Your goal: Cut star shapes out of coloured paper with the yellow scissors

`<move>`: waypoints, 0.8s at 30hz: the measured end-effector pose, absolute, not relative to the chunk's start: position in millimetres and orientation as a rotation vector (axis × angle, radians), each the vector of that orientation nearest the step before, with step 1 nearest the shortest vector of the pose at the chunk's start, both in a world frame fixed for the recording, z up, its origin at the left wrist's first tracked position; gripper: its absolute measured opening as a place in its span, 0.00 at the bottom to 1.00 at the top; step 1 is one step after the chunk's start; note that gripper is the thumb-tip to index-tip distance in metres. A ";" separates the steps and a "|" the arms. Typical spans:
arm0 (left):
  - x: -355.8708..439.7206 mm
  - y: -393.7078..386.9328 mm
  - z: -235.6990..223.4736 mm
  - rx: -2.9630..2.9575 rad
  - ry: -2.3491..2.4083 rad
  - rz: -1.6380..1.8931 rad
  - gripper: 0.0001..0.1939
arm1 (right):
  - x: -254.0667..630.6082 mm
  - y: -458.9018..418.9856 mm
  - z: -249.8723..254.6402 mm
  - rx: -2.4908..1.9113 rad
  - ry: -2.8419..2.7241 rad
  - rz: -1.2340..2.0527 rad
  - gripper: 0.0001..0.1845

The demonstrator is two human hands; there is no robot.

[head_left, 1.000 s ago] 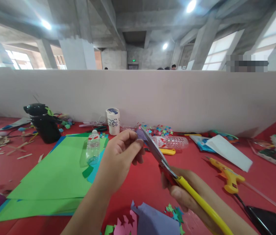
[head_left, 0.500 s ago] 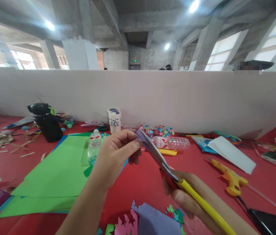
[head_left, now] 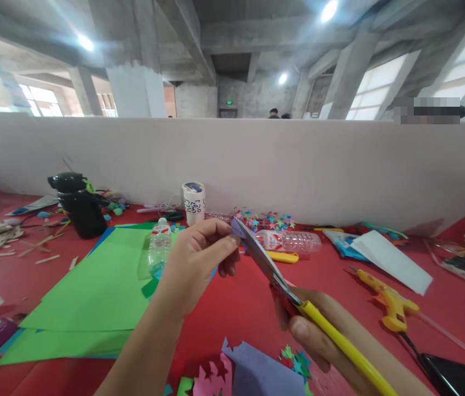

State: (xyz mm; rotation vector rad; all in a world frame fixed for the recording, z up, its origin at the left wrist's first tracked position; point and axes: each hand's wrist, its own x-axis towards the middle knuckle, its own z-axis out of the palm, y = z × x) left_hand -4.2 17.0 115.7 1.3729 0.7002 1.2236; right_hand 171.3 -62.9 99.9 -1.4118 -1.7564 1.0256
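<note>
Between thumb and fingers, my left hand (head_left: 203, 253) pinches a small piece of purple paper (head_left: 238, 227). My right hand (head_left: 310, 319) is wrapped round a pair of scissors (head_left: 267, 264) with a yellow-covered handle. The blades point up and to the left, and their tips meet the purple piece. Below the hands lie a larger purple sheet (head_left: 265, 371) with a notched edge and a pink paper scrap (head_left: 214, 379) with star-shaped cutouts. Small green and blue paper stars (head_left: 298, 362) sit at the sheet's right.
Green paper sheets (head_left: 87, 286) cover the left of the red table, with a clear bottle (head_left: 159, 242) on them. A black bottle (head_left: 81, 212), a white cup (head_left: 193, 204), a lying plastic bottle (head_left: 294, 241), a yellow cutter (head_left: 282, 257) and a yellow glue gun (head_left: 389, 300) stand or lie around.
Both hands, the scissors and the purple piece keep nearly the same pose. The whole view has shifted very slightly.
</note>
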 end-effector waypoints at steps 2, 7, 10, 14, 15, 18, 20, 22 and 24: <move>-4.2 16.7 115.7 1.370 0.704 1.225 0.04 | 170.5 -63.6 100.7 -1.409 -1.761 1.011 0.33; -4.2 16.2 116.0 1.383 0.718 1.222 0.04 | 169.9 -64.4 101.3 -1.432 -1.741 0.989 0.33; -5.0 15.7 117.5 1.391 0.742 1.215 0.04 | 171.2 -63.2 100.5 -1.452 -1.740 0.986 0.33; -6.8 14.5 121.4 1.385 0.789 1.185 0.04 | 173.1 -61.3 98.5 -1.484 -1.738 1.027 0.33; -7.1 14.0 122.5 1.379 0.799 1.177 0.04 | 173.4 -61.2 98.1 -1.494 -1.733 1.037 0.34; -8.0 12.0 125.1 1.362 0.821 1.166 0.04 | 173.9 -61.0 97.6 -1.520 -1.734 1.024 0.35; -8.5 10.9 126.0 1.358 0.828 1.166 0.04 | 174.2 -60.6 97.6 -1.525 -1.740 1.003 0.35; -8.9 10.5 126.2 1.355 0.829 1.163 0.05 | 174.6 -59.6 97.3 -1.524 -1.736 1.013 0.35; -9.3 10.7 126.2 1.354 0.828 1.161 0.05 | 175.1 -58.5 96.9 -1.505 -1.736 1.076 0.35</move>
